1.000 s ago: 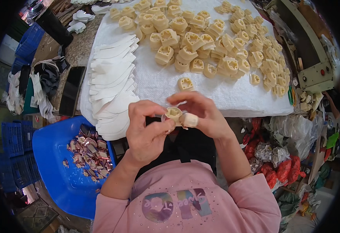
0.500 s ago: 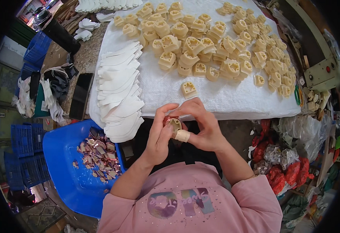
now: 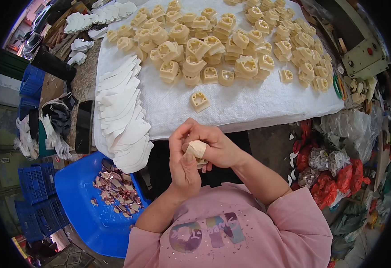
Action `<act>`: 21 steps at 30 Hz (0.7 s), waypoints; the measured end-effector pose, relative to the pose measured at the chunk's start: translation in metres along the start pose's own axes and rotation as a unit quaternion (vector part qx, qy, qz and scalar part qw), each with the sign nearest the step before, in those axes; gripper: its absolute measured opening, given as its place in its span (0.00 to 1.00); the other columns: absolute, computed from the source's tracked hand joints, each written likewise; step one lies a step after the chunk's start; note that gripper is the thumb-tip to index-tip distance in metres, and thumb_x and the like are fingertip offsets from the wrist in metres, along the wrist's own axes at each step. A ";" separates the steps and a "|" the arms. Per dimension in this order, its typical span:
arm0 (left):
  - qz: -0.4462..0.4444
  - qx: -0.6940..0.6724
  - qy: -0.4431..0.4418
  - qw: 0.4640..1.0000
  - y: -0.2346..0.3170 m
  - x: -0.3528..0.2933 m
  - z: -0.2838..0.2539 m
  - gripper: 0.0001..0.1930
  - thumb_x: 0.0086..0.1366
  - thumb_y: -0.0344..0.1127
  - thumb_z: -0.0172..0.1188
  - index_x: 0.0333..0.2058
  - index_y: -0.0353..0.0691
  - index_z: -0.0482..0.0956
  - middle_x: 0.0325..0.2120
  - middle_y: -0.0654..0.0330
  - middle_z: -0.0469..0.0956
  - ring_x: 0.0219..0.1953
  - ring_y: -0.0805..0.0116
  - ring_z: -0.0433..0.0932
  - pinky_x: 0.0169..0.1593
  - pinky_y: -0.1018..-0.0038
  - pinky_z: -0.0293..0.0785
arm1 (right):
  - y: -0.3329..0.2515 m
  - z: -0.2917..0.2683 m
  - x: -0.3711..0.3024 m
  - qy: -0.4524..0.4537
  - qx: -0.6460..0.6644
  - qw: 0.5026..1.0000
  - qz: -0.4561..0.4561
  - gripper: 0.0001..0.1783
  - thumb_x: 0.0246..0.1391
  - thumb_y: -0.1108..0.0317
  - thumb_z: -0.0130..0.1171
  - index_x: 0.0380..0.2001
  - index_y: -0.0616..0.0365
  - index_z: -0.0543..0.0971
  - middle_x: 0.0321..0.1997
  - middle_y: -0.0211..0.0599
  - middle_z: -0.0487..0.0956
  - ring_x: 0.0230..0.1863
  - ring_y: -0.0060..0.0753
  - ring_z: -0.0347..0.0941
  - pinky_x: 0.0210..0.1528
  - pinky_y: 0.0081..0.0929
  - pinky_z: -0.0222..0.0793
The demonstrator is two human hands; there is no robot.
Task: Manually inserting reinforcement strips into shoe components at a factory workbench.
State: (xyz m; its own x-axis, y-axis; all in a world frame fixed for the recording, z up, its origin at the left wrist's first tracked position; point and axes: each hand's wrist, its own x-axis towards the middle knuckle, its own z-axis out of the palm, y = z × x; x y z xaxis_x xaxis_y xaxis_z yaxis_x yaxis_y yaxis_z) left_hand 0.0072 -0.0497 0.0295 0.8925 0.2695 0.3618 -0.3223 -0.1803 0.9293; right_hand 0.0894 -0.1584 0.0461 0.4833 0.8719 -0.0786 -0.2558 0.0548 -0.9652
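Observation:
In front of my chest, my left hand (image 3: 183, 163) and my right hand (image 3: 217, 144) are closed together round a small cream moulded block (image 3: 200, 162). Fingers cover most of it; only a bit of its holed face shows below my right thumb, which has beige tape (image 3: 198, 148) round it. A single matching block (image 3: 200, 102), hollow with several holes, lies on the white-covered table just beyond my hands. Farther back, many more cream blocks (image 3: 195, 48) are piled up. To the left of my hands, thin white curved pieces (image 3: 121, 116) overlap in a long row.
A blue basin (image 3: 72, 201) at my left holds brown and shiny red pieces (image 3: 115, 187). The white sheet (image 3: 249, 109) covers the table. A black phone (image 3: 84, 125) and a dark flask (image 3: 52, 64) are at the left. Red and clear plastic bags (image 3: 327, 187) lie at right.
My hands have closed further round the cream block, hiding most of its hollow face, which showed before. The right thumb has moved up and left across it. The whole view has shifted slightly.

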 end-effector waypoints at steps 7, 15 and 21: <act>-0.086 -0.068 0.082 0.991 0.002 0.004 0.001 0.21 0.68 0.45 0.37 0.50 0.33 0.58 0.37 0.58 0.65 0.36 0.76 0.66 0.39 0.77 0.64 | 0.040 0.026 0.004 0.142 -0.055 0.966 -0.211 0.16 0.59 0.64 0.44 0.48 0.58 0.70 0.46 0.39 0.70 0.48 0.38 0.64 0.55 0.32 0.56; -0.109 -0.126 0.058 0.984 -0.008 0.000 -0.004 0.16 0.66 0.35 0.40 0.51 0.36 0.58 0.37 0.60 0.64 0.39 0.76 0.64 0.44 0.78 0.62 | 0.044 0.027 0.010 0.155 -0.109 0.940 -0.283 0.18 0.60 0.66 0.40 0.51 0.59 0.68 0.41 0.42 0.71 0.44 0.36 0.68 0.49 0.28 0.61; -0.165 -0.301 0.010 0.939 -0.010 0.007 -0.018 0.36 0.66 0.60 0.36 0.64 0.44 0.41 0.35 0.61 0.71 0.30 0.75 0.69 0.29 0.79 0.65 | 0.029 0.016 0.008 0.120 0.023 0.990 -0.068 0.20 0.63 0.60 0.39 0.53 0.57 0.67 0.40 0.40 0.70 0.31 0.27 0.70 0.33 0.21 0.66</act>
State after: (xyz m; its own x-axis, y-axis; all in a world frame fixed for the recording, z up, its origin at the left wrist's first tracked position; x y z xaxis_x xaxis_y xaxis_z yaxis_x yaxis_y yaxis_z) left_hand 0.0113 -0.0289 0.0242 0.9708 0.2362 0.0423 -0.1550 0.4829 0.8618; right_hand 0.0725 -0.1418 0.0213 0.7000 0.7140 -0.0120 -0.2103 0.1900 -0.9590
